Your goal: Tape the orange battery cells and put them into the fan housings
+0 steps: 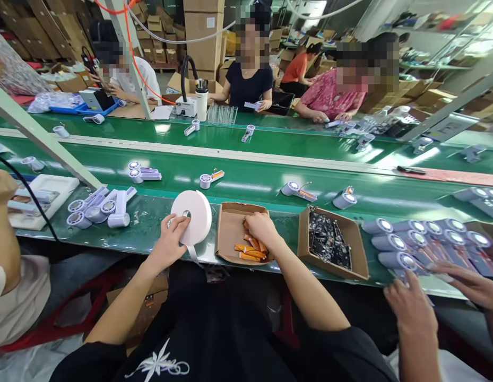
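A large roll of white tape (198, 215) stands at the bench edge, a loose strip hanging from its lower side. My left hand (172, 239) grips it, fingers over its face near the centre hole. To its right lies a shallow cardboard box (226, 228) with several orange battery cells (252, 250) inside. My right hand (262, 227) reaches into this box from the right, fingertips closed on an orange cell near its back; the fingers partly cover that cell.
A box of dark small parts (329, 239) sits to the right. Purple fan bodies are piled on the left (98, 207) and right (393, 242); several more lie on the green conveyor belt (246, 183). A co-worker's hands (413, 302) work at far right. People sit opposite.
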Motion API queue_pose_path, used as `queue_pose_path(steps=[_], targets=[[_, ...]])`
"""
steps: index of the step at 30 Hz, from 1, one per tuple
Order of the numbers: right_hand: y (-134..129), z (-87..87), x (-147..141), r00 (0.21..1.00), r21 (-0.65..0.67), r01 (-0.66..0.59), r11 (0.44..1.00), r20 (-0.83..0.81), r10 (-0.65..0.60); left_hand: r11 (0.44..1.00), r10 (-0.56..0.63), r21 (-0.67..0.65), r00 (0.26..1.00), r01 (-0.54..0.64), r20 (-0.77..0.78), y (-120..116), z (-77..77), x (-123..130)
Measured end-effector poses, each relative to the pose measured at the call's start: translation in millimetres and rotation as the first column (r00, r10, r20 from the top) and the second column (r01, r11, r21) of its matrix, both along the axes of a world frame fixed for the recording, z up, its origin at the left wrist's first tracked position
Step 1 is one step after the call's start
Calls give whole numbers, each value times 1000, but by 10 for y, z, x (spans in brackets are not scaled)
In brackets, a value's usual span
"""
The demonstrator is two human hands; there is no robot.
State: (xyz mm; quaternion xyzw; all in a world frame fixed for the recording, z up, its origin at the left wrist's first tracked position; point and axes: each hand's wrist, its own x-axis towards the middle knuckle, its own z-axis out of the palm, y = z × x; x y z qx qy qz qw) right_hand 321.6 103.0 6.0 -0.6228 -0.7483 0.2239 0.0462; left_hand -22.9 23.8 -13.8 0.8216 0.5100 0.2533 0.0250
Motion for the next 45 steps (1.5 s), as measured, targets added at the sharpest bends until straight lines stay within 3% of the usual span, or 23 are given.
queue_pose_path(steps=[2, 4, 5, 7, 8, 9, 11, 13, 18, 20, 22, 24, 25, 27, 29, 31, 32, 34, 37, 39, 41, 43, 45], targets=[[12, -44, 20, 998, 2, -20, 1000, -60, 20, 1000, -12, 0, 1000, 12, -8, -33, -4, 44], [-56, -41, 17, 948, -3, -10, 1000, -319, 8, 999, -35, 14, 999, 35, -32, -67, -6, 59], [-108, -18, 7, 865, -20, 11, 1000, -501, -19, 998, -52, 27, 998, 53, -48, -84, -4, 61], [-229, 65, -31, 603, -83, 45, 996, -792, -93, 994, -85, 58, 993, 91, -84, -116, 12, 66], [-288, 121, -57, 498, -117, 47, 992, -858, -125, 991, -103, 72, 989, 111, -107, -131, 26, 69], [-343, 183, -84, 457, -143, 38, 989, -878, -145, 988, -119, 81, 984, 130, -134, -144, 42, 74], [-430, 309, -132, 483, -173, 9, 985, -862, -156, 982, -147, 91, 971, 167, -190, -168, 81, 83], [-479, 418, -163, 574, -156, -18, 988, -810, -118, 974, -172, 101, 955, 201, -241, -184, 120, 89], [-481, 562, -171, 795, 19, -116, 993, -597, 104, 954, -228, 103, 904, 282, -361, -181, 197, 90], [-453, 563, -153, 820, 31, -167, 985, -550, 156, 948, -245, 90, 880, 305, -408, -178, 229, 98], [-421, 519, -135, 798, -6, -159, 987, -590, 125, 945, -240, 101, 867, 312, -437, -195, 261, 127], [-399, 427, -149, 679, -92, -49, 995, -733, -35, 949, -201, 132, 873, 286, -445, -232, 282, 189], [-398, 364, -181, 560, -142, 40, 989, -817, -140, 955, -168, 149, 882, 257, -440, -253, 284, 233], [-429, 218, -319, 219, -230, 237, 944, -934, -282, 968, -93, 176, 906, 179, -412, -286, 270, 340], [-507, 73, -540, -114, -278, 407, 870, -960, -254, 978, -27, 182, 930, 100, -366, -298, 238, 453], [-612, -34, -764, -297, -303, 514, 802, -940, -165, 987, 21, 158, 949, 31, -315, -316, 204, 545], [-660, -63, -835, -328, -311, 535, 785, -933, -146, 991, 39, 136, 956, 1, -289, -345, 192, 575], [-716, -60, -820, -317, -323, 519, 791, -933, -173, 997, 37, 78, 971, -19, -236, -463, 182, 593], [-656, 49, -379, -285, -322, 493, 808, -937, -199, 982, -190, -24, 967, 188, -168, -722, 177, 499], [-551, 94, 22, -326, -287, 581, 761, -939, -106, 954, -295, -103, 943, 282, -151, -797, 140, 347], [-472, 45, 301, -368, -283, 677, 680, -929, -20, 964, -218, -193, 960, 183, -179, -689, 63, 115], [-481, -92, 378, -386, -347, 625, 700, -916, -109, 951, -84, -309, 971, 10, -225, -410, -26, -169], [-570, -266, 305, -370, -400, 535, 745, -903, -219, 886, -105, -463, 971, -6, -213, -35, -81, -435]])
